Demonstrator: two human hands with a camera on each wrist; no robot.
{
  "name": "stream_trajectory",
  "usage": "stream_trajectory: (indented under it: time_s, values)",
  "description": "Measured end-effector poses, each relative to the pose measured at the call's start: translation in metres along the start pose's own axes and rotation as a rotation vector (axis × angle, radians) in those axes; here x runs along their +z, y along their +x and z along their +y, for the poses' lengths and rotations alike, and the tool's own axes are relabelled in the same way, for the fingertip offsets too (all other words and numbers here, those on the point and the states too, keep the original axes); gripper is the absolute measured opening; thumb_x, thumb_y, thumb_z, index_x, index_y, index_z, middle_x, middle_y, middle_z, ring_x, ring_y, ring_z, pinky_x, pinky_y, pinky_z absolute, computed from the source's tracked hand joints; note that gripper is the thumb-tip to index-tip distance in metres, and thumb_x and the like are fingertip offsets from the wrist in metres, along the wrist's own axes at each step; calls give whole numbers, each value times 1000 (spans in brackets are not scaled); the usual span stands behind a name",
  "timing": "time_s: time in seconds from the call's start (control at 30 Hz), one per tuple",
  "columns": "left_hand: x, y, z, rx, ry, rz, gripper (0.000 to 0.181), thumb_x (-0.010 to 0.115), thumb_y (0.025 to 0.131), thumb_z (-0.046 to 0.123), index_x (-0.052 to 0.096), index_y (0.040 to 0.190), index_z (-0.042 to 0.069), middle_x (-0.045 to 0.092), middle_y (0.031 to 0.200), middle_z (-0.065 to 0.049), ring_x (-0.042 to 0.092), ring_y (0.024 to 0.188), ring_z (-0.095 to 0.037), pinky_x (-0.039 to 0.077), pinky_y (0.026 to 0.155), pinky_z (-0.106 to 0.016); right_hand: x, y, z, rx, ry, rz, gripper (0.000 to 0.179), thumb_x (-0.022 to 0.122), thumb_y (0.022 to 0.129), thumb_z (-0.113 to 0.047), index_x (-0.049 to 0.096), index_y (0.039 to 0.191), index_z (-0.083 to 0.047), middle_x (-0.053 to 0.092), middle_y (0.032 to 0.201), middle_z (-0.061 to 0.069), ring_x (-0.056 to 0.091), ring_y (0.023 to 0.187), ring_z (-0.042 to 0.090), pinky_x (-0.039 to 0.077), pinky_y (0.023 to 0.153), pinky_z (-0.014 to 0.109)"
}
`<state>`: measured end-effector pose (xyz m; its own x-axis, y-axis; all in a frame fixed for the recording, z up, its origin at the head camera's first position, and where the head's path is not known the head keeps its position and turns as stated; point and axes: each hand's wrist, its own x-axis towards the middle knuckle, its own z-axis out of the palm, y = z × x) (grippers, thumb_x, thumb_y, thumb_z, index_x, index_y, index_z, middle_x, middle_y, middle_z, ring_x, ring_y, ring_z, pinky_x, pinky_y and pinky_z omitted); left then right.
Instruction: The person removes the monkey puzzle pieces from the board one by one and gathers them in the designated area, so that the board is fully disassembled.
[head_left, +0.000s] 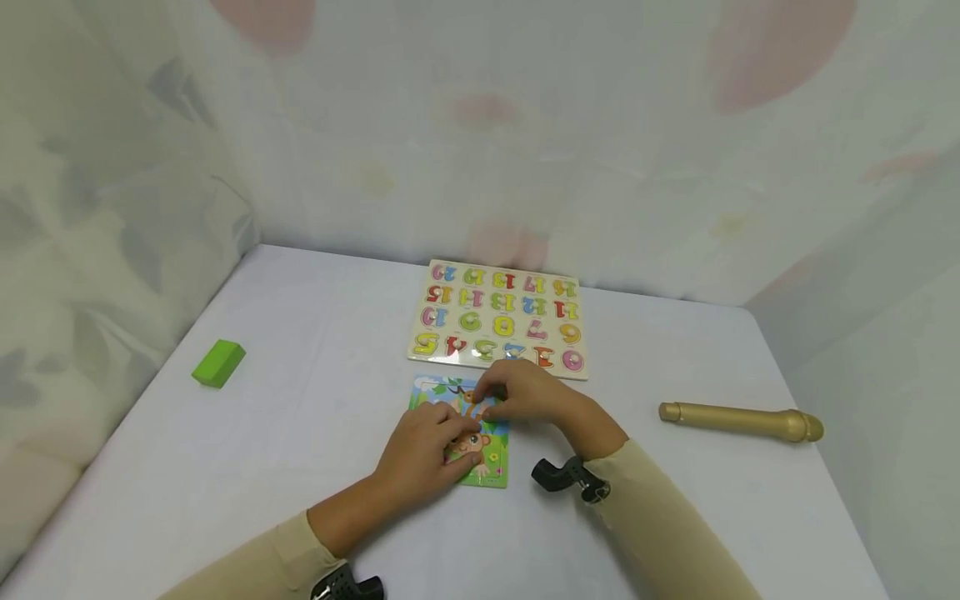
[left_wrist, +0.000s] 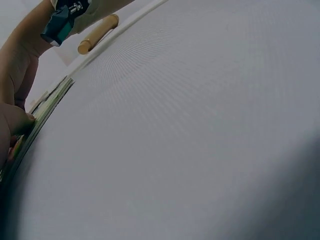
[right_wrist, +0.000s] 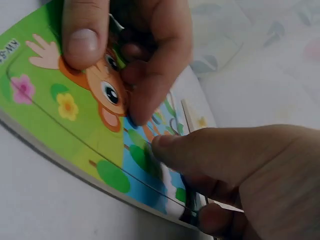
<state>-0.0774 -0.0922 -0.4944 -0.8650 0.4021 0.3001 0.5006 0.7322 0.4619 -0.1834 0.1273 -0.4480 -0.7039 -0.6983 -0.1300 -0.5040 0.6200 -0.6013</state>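
A jigsaw puzzle [head_left: 492, 477] with a cartoon monkey, leaves and flowers lies flat near the table's middle. My left hand [head_left: 422, 446] rests on it from the left. In the right wrist view, the left thumb and a bent finger touch the monkey picture [right_wrist: 111, 94], apart from each other. At the puzzle's upper right is my right hand [head_left: 531, 393]. Its thumb [right_wrist: 172, 150] touches the surface while other fingertips sit near the edge; whether a piece is pinched between them is hidden. The left wrist view shows the puzzle edge-on beside the left hand [left_wrist: 12, 120].
Just behind the puzzle lies a wooden number board [head_left: 491, 310] with colourful numerals. A green block [head_left: 218, 363] is at the left, and a gold microphone-shaped stick [head_left: 738, 422] at the right. Patterned curtains [head_left: 480, 150] enclose the white table [head_left: 315, 333] at the back and sides.
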Motion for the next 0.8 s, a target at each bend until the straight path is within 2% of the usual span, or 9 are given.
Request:
stream_trajectory:
  time_s: [0.1, 0.37, 0.57, 0.8]
  values:
    - [0, 0, 0, -3, 9, -4, 35, 86, 88, 49, 80, 116, 28, 62, 100, 13, 49, 88, -8, 43, 80, -34, 3, 2, 0, 8, -41, -16, 16, 88, 90, -20, 80, 103, -26, 67, 102, -12, 60, 95, 9, 51, 88, 30]
    - [0, 0, 1, 9, 10, 11, 35, 86, 88, 48, 80, 115, 27, 62, 100, 12, 50, 88, -9, 43, 80, -34, 6, 2, -4, 23, -41, 5, 15, 89, 89, -19, 79, 97, -26, 61, 102, -8, 55, 94, 13, 49, 86, 33]
    - [0, -1, 1, 18, 5, 15, 35, 87, 87, 47, 80, 114, 27, 62, 100, 12, 51, 88, -8, 44, 81, -35, 7, 0, -8, 26, -41, 22, 16, 90, 87, -18, 78, 95, -24, 56, 108, -6, 55, 100, 15, 49, 92, 35]
    - [0, 0, -1, 17, 18, 15, 35, 87, 87, 48, 80, 115, 27, 63, 101, 12, 51, 89, -8, 44, 81, -34, 6, 0, -11, -4, -69, 43, 19, 91, 85, -17, 76, 94, -25, 61, 109, -8, 55, 105, 15, 48, 99, 38]
